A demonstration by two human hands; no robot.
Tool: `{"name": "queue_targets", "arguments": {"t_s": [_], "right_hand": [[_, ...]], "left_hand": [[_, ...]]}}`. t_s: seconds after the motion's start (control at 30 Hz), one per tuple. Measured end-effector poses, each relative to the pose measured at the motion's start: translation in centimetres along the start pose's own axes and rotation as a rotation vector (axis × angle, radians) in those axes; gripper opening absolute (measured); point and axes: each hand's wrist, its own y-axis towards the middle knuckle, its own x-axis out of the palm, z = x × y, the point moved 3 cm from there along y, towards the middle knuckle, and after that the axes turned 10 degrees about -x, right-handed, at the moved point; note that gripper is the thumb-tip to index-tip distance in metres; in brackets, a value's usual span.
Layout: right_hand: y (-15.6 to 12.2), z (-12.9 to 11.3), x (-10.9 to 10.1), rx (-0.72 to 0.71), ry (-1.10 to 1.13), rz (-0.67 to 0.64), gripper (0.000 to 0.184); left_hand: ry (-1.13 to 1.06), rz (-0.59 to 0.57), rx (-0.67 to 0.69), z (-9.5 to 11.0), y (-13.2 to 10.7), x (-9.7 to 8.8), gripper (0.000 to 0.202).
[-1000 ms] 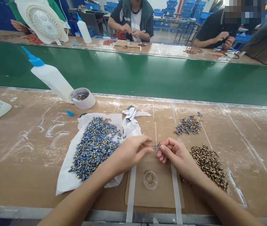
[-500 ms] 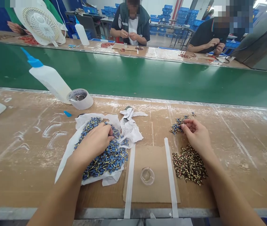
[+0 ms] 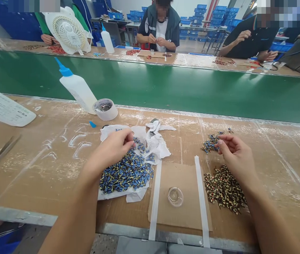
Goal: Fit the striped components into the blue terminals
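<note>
My left hand (image 3: 118, 145) is above a heap of small blue-and-yellow pieces (image 3: 125, 176) on white paper (image 3: 136, 195). Its thumb and fingers are closed together; whatever is between them is too small to make out. At the right, my right hand (image 3: 236, 151) has thumb and fingertips apart beside a small cluster of blue pieces (image 3: 209, 145). Just below lies a pile of dark brown-and-cream pieces (image 3: 224, 188), partly under my right wrist. Between the heaps, a small clear cup (image 3: 175, 196) with a thin stick in it stands on a cardboard sheet (image 3: 179, 218).
Crumpled white tissue (image 3: 157, 144) lies by the blue heap. Behind are a tape roll (image 3: 106, 112) and a tilted blue-tipped bottle (image 3: 78, 90). Tweezers (image 3: 5, 151) and a large white bottle (image 3: 4, 106) lie left. Co-workers sit beyond the green strip (image 3: 166, 83).
The view has swung left, so everything appears farther right. My left hand has lifted off the blue heap. My right hand has drawn slightly away from the small cluster, with its fingers wider apart.
</note>
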Motion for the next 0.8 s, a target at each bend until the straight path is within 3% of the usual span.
{"name": "queue_targets", "arguments": {"t_s": [0.13,0.23,0.53,0.8], "right_hand": [[-0.2,-0.1,0.4,0.003,0.005,-0.022,0.028],[-0.4,-0.6,0.8,0.012,0.015,-0.060,0.026],[-2.1,-3.8,2.9,-0.006,0.126,-0.307,0.019],[-4.4,-6.3,4.3,-0.081,0.177,-0.816,0.015]], "left_hand": [[-0.381,-0.126,0.040,0.4,0.3,0.3,0.012],[-0.533,-0.203,0.077,1.4,0.1,1.1,0.021],[-0.430,-0.213,0.182,4.0,-0.8,3.6,0.020],[-0.388,-0.217,0.201,5.8,-1.6,5.2,0.013]]}}
